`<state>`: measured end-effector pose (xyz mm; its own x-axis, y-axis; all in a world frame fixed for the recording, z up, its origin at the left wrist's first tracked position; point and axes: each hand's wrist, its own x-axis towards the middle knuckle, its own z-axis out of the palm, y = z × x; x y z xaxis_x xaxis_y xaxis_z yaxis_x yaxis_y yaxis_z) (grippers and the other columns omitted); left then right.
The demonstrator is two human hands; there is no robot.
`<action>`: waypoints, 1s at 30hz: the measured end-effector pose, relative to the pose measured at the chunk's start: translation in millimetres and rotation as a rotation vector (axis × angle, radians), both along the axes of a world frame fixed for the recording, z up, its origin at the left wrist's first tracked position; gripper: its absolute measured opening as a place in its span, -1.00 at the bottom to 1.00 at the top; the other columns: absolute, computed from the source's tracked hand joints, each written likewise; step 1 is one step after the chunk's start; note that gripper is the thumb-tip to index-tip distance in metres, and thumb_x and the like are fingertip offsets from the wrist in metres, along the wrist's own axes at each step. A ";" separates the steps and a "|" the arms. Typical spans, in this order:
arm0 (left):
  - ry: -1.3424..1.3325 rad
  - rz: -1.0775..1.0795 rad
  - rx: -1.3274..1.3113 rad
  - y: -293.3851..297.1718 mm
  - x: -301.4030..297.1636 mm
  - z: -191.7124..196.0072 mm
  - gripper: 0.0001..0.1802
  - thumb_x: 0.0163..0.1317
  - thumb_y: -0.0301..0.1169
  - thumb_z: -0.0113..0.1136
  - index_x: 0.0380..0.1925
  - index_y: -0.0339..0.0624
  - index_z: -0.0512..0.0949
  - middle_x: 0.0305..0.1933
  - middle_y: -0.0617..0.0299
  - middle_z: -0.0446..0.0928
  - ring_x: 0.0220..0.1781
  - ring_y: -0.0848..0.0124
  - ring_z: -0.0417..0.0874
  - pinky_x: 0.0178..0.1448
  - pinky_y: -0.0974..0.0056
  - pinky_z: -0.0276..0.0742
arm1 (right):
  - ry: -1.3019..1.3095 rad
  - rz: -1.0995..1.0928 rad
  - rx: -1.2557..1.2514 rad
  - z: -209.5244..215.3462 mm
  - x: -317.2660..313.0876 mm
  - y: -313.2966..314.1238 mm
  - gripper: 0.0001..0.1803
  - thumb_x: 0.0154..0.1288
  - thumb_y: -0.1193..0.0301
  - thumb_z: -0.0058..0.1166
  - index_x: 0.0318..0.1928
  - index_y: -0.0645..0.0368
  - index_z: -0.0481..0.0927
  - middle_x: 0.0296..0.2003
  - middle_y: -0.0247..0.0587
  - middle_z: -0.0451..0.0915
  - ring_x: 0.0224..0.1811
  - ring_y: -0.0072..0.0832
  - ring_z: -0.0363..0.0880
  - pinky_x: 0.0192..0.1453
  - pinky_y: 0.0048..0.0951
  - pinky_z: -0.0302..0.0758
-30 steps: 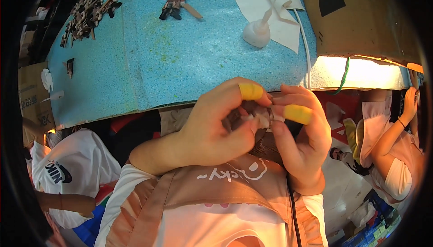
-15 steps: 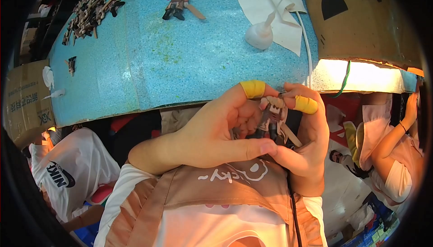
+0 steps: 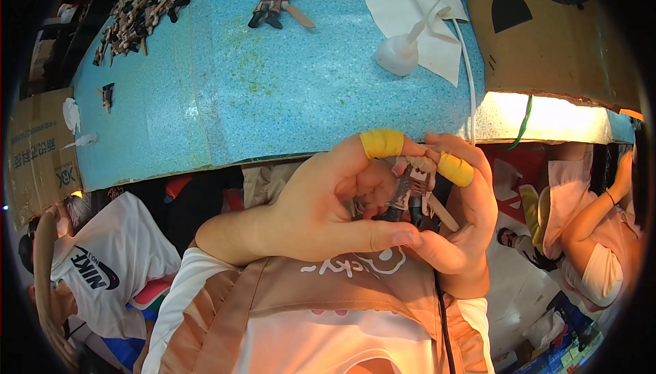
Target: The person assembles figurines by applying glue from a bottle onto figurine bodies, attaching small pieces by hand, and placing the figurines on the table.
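Pinching a small toy figure (image 3: 412, 189) between them, near the blue table's (image 3: 225, 94) edge, the left hand (image 3: 328, 203) and right hand (image 3: 458, 237) grip its torso; it looks light, stiff, with fragile thin limbs.

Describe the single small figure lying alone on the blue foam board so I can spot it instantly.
Start at the blue foam board, top centre. The small brown-and-grey toy figure lies alone there, a tan stick-like blade beside it. The pile of similar figures is heaped at the left corner; this one is single.
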<state>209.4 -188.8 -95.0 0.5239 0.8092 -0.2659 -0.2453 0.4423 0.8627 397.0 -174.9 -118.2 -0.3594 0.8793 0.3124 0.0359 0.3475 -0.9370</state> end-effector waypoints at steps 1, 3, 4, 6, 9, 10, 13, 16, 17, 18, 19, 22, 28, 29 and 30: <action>-0.007 -0.001 0.010 -0.2 0.7 -0.4 -0.25 -0.07 -0.61 0.28 0.13 -0.29 0.10 0.08 -0.04 0.32 0.15 0.24 0.36 0.20 0.21 0.26 | 0.021 -0.012 -0.013 -0.1 -0.2 -0.6 -0.28 -0.24 0.22 0.36 -0.11 0.46 0.38 -0.14 0.15 0.39 -0.10 -0.12 0.42 -0.02 -0.26 0.38; -0.027 0.005 0.027 -1.1 1.8 -2.2 -0.25 -0.07 -0.60 0.28 0.13 -0.29 0.10 0.07 -0.04 0.32 0.14 0.24 0.36 0.19 0.21 0.26 | 0.009 -0.010 0.015 -0.4 1.0 0.5 -0.28 -0.24 0.21 0.36 -0.11 0.47 0.38 -0.14 0.15 0.39 -0.10 -0.13 0.43 -0.02 -0.26 0.38; -0.047 0.012 0.046 -1.6 2.3 -2.6 -0.25 -0.06 -0.60 0.28 0.13 -0.30 0.10 0.07 -0.05 0.32 0.14 0.23 0.36 0.19 0.21 0.27 | -0.001 -0.007 0.042 -0.5 1.6 0.9 -0.27 -0.24 0.21 0.36 -0.11 0.47 0.38 -0.14 0.15 0.38 -0.11 -0.13 0.43 -0.02 -0.26 0.39; -0.056 0.012 0.060 -1.9 3.8 -2.9 -0.25 -0.06 -0.60 0.28 0.13 -0.30 0.10 0.07 -0.05 0.32 0.14 0.23 0.36 0.18 0.20 0.28 | -0.011 -0.006 0.024 0.4 3.2 -0.7 -0.27 -0.23 0.20 0.36 -0.11 0.47 0.38 -0.15 0.15 0.39 -0.11 -0.12 0.43 -0.02 -0.26 0.39; -0.048 -0.005 0.089 -1.3 3.8 -3.6 -0.25 -0.04 -0.59 0.27 0.14 -0.29 0.09 0.08 -0.06 0.31 0.14 0.23 0.36 0.17 0.20 0.29 | -0.020 -0.006 -0.005 -0.1 5.8 -4.1 -0.25 -0.22 0.21 0.36 -0.08 0.46 0.36 -0.13 0.14 0.38 -0.10 -0.13 0.43 -0.02 -0.27 0.39; -0.030 -0.022 0.105 -1.0 3.7 -3.6 -0.25 -0.04 -0.58 0.26 0.15 -0.29 0.08 0.08 -0.06 0.31 0.14 0.22 0.36 0.17 0.19 0.29 | -0.018 -0.006 -0.015 -0.3 6.3 -4.6 -0.25 -0.22 0.21 0.36 -0.06 0.46 0.36 -0.12 0.14 0.37 -0.10 -0.14 0.44 -0.01 -0.28 0.39; -0.212 0.066 0.103 -1.7 9.9 -6.6 -0.23 -0.01 -0.58 0.24 0.18 -0.26 0.05 0.09 -0.07 0.30 0.13 0.22 0.37 0.17 0.18 0.29 | 0.079 -0.040 -0.043 0.5 1.1 -5.4 -0.31 -0.17 0.32 0.34 -0.03 0.43 0.35 -0.07 0.10 0.35 -0.09 -0.21 0.43 0.00 -0.32 0.38; -0.151 -0.005 0.266 0.5 8.8 -11.7 -0.16 0.02 -0.58 0.21 0.24 -0.19 -0.06 0.11 -0.07 0.29 0.14 0.22 0.36 0.15 0.18 0.31 | 0.508 -0.110 -0.503 17.7 -17.1 -16.6 -0.38 -0.13 0.46 0.28 -0.01 0.41 0.34 -0.04 0.06 0.34 -0.07 -0.29 0.43 -0.01 -0.37 0.38; -0.152 -0.008 0.266 0.1 9.2 -13.9 -0.16 0.02 -0.58 0.21 0.24 -0.19 -0.06 0.11 -0.07 0.29 0.14 0.22 0.36 0.15 0.18 0.31 | 0.507 -0.113 -0.502 15.8 -13.8 -14.6 -0.38 -0.13 0.46 0.28 -0.01 0.41 0.34 -0.04 0.06 0.34 -0.07 -0.29 0.43 -0.01 -0.37 0.38; -0.101 0.037 0.319 -1.1 10.0 -16.1 -0.21 0.07 -0.57 0.14 0.25 -0.22 -0.07 0.10 -0.02 0.29 0.09 0.30 0.38 0.10 0.26 0.32 | 0.473 -0.035 -0.533 12.1 -7.6 -10.8 -0.42 -0.12 0.51 0.26 -0.03 0.39 0.36 -0.02 0.03 0.33 -0.07 -0.31 0.43 -0.02 -0.39 0.38; -0.049 0.081 0.373 -1.8 10.4 -17.1 -0.25 0.12 -0.56 0.08 0.26 -0.25 -0.09 0.09 0.03 0.30 0.04 0.37 0.39 0.04 0.35 0.34 | 0.437 0.044 -0.564 10.1 -4.0 -8.7 -0.46 -0.12 0.56 0.24 -0.04 0.37 0.38 0.01 0.01 0.32 -0.06 -0.33 0.42 -0.03 -0.40 0.38; -0.126 0.067 0.236 -0.7 11.8 -14.5 -0.20 0.11 -0.61 -0.01 0.28 -0.17 -0.20 0.11 0.02 0.26 0.07 0.38 0.34 0.08 0.32 0.32 | 0.057 -0.121 -0.180 3.2 -3.5 -2.4 -0.60 -0.18 0.58 0.23 -0.22 0.32 0.47 -0.12 -0.05 0.45 -0.09 -0.21 0.44 -0.07 -0.33 0.41; -0.293 0.073 -0.048 4.2 8.1 -4.1 -0.26 0.09 -0.61 -0.06 0.26 -0.17 -0.15 0.06 0.08 0.23 0.04 0.42 0.31 0.09 0.35 0.27 | -0.423 -0.219 0.417 8.0 -9.8 -3.3 -0.68 -0.29 0.63 0.16 -0.36 0.26 0.52 -0.21 -0.15 0.52 -0.03 -0.04 0.39 -0.01 -0.22 0.40; -0.290 0.076 -0.048 4.2 7.6 -4.5 -0.26 0.09 -0.61 -0.06 0.26 -0.17 -0.15 0.06 0.08 0.23 0.04 0.42 0.31 0.09 0.35 0.27 | -0.420 -0.217 0.416 8.6 -10.5 -2.8 -0.68 -0.29 0.63 0.16 -0.36 0.26 0.52 -0.21 -0.15 0.52 -0.03 -0.04 0.39 -0.01 -0.22 0.40; -0.273 0.080 -0.044 3.9 7.4 -5.2 -0.28 0.09 -0.62 -0.07 0.24 -0.18 -0.12 0.04 0.08 0.24 0.03 0.43 0.31 0.08 0.35 0.27 | -0.439 -0.210 0.427 9.5 -10.9 -2.6 -0.69 -0.30 0.63 0.17 -0.37 0.25 0.52 -0.21 -0.16 0.52 -0.03 -0.05 0.39 -0.01 -0.23 0.40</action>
<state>216.8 -184.9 -100.2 0.5161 0.8416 -0.1593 -0.5013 0.4476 0.7405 386.1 -177.5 -108.7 -0.3674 0.7756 0.5132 0.4921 0.6304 -0.6004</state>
